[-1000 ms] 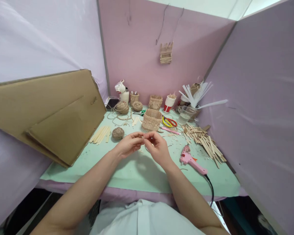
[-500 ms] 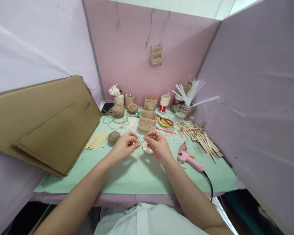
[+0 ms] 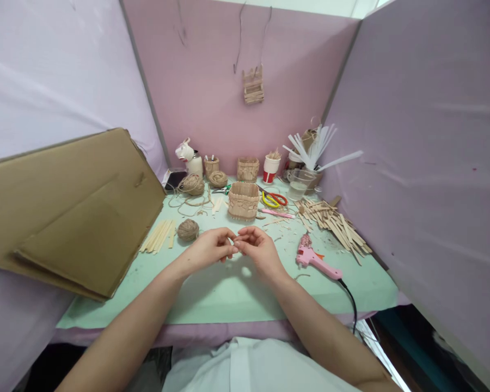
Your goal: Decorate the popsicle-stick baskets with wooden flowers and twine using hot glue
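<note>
My left hand [image 3: 215, 243] and my right hand [image 3: 256, 247] meet fingertip to fingertip low over the table, both in a pinch. A short thin strand of twine was seen between them half a second ago; the fingers now cover it almost wholly. Just beyond the hands stands a small woven-looking basket [image 3: 244, 202] of pale wood sticks. A brown ball of twine [image 3: 188, 230] lies left of my left hand. To the right of my right hand, a pink glue gun [image 3: 316, 260] rests on its side.
A cardboard sheet [image 3: 73, 212] leans at the left. Loose wood sticks [image 3: 330, 223] are heaped at right, with pale sticks [image 3: 158, 237] at left. Scissors [image 3: 274, 199], a plastic cup [image 3: 299, 188], a second basket [image 3: 247, 169] and a paper cup [image 3: 271, 167] stand or lie behind.
My hands have come together, closing the gap where the strand showed. The round white piece beneath them is now hidden. The view has shifted slightly.
</note>
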Tool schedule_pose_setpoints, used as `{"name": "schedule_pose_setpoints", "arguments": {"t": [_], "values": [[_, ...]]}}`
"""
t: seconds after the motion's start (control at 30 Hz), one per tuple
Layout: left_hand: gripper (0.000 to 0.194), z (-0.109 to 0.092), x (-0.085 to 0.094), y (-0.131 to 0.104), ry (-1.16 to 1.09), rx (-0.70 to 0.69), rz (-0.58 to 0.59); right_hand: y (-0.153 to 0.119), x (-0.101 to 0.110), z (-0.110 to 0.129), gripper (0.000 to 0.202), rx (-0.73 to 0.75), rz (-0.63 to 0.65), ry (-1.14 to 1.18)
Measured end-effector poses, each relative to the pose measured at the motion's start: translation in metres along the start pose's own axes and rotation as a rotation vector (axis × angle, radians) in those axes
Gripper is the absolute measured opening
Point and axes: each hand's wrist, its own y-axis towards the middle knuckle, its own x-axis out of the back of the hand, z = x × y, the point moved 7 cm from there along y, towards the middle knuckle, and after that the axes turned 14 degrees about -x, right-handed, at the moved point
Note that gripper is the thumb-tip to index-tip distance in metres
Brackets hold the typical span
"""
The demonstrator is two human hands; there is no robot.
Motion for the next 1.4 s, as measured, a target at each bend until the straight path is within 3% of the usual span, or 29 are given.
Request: {"name": "schedule_pose_setpoints", "arguments": {"t": [0.17,0.37,0.53,0.67,0.77,0.87,1.1,1.4], "values": [[0.020,0.004,0.000,0.006,-0.005,-0.033,-0.088,0.003,0.009,0.001,0.034,-0.002,-0.057,0.051],[0.020,-0.004,0.004,0.011,0.186,-0.097,0.001,0.008,0.009,0.000,0.035,-0.013,-0.018,0.048],[0.023,-0.019,0.004,0.028,0.382,-0.207,0.055,0.012,0.021,0.007,0.033,0.036,-0.092,0.002],[0.021,-0.025,0.002,0.049,0.424,-0.326,-0.015,0.014,0.037,0.019,0.027,0.136,-0.194,-0.061],[0.018,-0.016,-0.004,0.065,0.363,-0.338,-0.055,0.012,0.049,0.032,0.021,0.269,-0.280,-0.165],[0.018,-0.005,-0.011,0.072,0.260,-0.334,-0.115,0.011,0.059,0.038,0.018,0.312,-0.316,-0.232],[0.017,0.004,-0.016,0.066,0.205,-0.339,-0.220,0.011,0.065,0.035,0.019,0.247,-0.319,-0.310],[0.019,-0.008,-0.028,0.057,0.535,-0.560,-0.103,0.009,0.058,0.033,0.014,0.301,-0.289,-0.504]]}}
